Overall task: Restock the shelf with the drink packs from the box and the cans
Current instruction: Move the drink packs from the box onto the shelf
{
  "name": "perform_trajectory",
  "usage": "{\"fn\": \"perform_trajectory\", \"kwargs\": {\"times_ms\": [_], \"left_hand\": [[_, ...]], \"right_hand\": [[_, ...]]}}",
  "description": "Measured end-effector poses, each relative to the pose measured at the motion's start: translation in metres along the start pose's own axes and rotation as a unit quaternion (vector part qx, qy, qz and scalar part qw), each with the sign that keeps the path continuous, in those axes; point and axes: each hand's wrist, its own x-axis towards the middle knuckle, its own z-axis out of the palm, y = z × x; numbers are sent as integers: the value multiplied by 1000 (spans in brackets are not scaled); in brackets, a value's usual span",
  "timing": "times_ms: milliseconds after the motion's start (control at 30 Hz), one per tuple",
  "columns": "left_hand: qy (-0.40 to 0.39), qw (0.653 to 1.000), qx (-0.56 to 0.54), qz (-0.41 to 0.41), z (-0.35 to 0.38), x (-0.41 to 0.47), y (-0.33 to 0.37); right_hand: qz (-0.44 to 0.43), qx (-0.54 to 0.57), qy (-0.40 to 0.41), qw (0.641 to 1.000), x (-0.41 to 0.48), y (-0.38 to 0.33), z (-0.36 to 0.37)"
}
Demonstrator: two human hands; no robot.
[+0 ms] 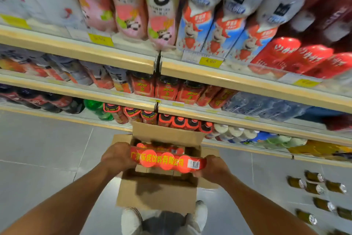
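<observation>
drink pack point(167, 160) above open box point(158, 192) | left hand point(116, 156) grips its left end | right hand point(211, 168) grips its right end

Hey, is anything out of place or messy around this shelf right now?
Yes. Several cans lie on their sides, scattered on the floor at the lower right, not on a shelf. The box and the pack held by both hands look fine.
</observation>
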Motion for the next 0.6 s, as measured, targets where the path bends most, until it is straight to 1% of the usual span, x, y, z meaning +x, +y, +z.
{"fn": "perform_trajectory", "kwargs": {"times_ms": [100, 200, 300, 367, 467, 533, 600], "left_hand": [[21, 999, 3, 28, -49, -54, 1], [44, 995, -1, 84, -100, -115, -2], [89, 986, -33, 134, -145, -177, -8], [117, 977, -80, 157, -170, -217, -13], [176, 949, -186, 186, -198, -265, -21], [230, 924, -228, 205, -215, -294, -25], [267, 899, -268, 219, -229, -314, -27]], "right_hand": [[0, -2, 19, 1000, -61, -12, -32], [-7, -15, 54, 998, -122, -24, -62], [-36, -2, 90, 995, -180, -34, -89], [-61, 5, 102, 993, -218, -43, -104], [-87, -1, 129, 988, -266, -52, -135], [-95, -2, 149, 984, -299, -59, -159], [-100, 32, 168, 980, -330, -68, -180]]}}
